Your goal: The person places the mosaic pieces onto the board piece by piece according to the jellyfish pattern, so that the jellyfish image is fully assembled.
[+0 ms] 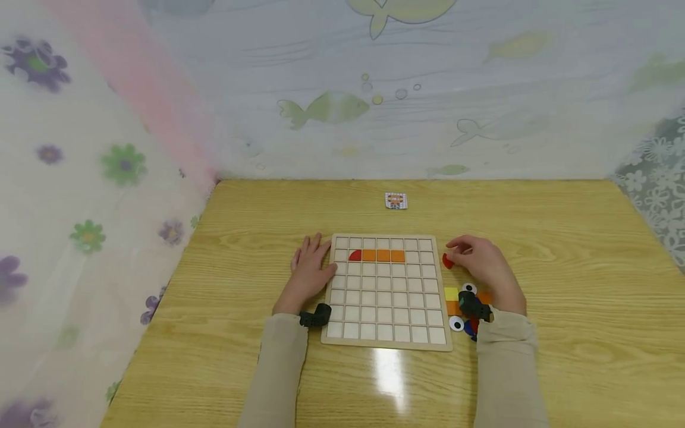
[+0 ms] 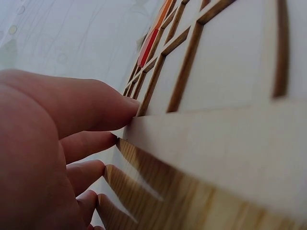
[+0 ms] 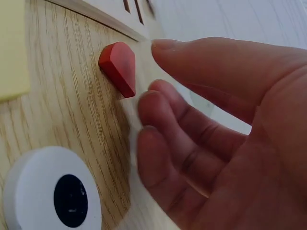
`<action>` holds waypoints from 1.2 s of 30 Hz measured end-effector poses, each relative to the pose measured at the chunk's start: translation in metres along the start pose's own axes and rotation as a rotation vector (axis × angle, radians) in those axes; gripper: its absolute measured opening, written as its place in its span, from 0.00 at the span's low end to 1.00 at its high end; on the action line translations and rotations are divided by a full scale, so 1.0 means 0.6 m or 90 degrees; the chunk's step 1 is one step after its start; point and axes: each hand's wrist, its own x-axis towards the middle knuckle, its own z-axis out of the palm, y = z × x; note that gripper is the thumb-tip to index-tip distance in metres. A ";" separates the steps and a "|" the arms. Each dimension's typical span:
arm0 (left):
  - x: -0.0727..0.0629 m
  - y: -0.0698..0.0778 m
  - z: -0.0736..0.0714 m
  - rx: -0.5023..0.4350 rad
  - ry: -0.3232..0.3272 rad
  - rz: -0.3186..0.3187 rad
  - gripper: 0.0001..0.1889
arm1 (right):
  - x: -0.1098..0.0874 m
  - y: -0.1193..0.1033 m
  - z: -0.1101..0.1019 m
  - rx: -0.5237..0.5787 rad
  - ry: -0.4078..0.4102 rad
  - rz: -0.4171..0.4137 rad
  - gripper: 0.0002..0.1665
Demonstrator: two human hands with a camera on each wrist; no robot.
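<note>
A wooden grid board (image 1: 386, 346) lies flat on the table. In one row of it sit a red quarter-round tile (image 1: 355, 255) and three orange square tiles (image 1: 383, 255) side by side. At the board's left edge rests my left hand (image 1: 309, 270), thumb on the rim and fingers spread down to the table. Off the right edge is my right hand (image 1: 484, 264), beside a loose red quarter-round tile (image 3: 117, 69). The right wrist view shows that tile on the table, with a small gap to the loosely bent fingers (image 3: 156, 108).
Below the right hand lie yellow tiles (image 1: 451, 293), orange tiles (image 1: 453, 308), white eye discs (image 1: 456, 323) and blue pieces (image 1: 471, 329), partly hidden by the wrist camera. A small pattern card (image 1: 396, 201) lies beyond the board. A patterned wall stands behind the table.
</note>
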 end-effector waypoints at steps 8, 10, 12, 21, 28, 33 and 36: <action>-0.001 0.001 0.002 -0.009 -0.002 0.007 0.30 | 0.006 0.001 0.013 -0.040 -0.012 0.012 0.24; -0.001 0.001 0.002 -0.010 -0.003 0.009 0.29 | 0.008 0.000 0.015 -0.061 -0.010 0.009 0.24; 0.000 0.000 0.002 -0.010 -0.003 0.009 0.29 | 0.008 -0.003 0.016 -0.066 -0.011 0.013 0.24; 0.003 -0.005 0.002 -0.012 -0.001 0.009 0.30 | 0.008 -0.015 0.018 -0.072 -0.009 0.018 0.20; 0.001 -0.004 0.000 -0.018 -0.004 0.009 0.30 | 0.008 -0.016 0.017 -0.071 0.003 0.030 0.16; 0.001 -0.004 -0.001 -0.021 -0.002 0.010 0.30 | 0.008 -0.017 0.015 -0.084 -0.003 0.011 0.15; 0.001 -0.003 -0.002 -0.020 -0.002 0.010 0.30 | 0.008 -0.019 0.015 -0.090 -0.006 -0.001 0.14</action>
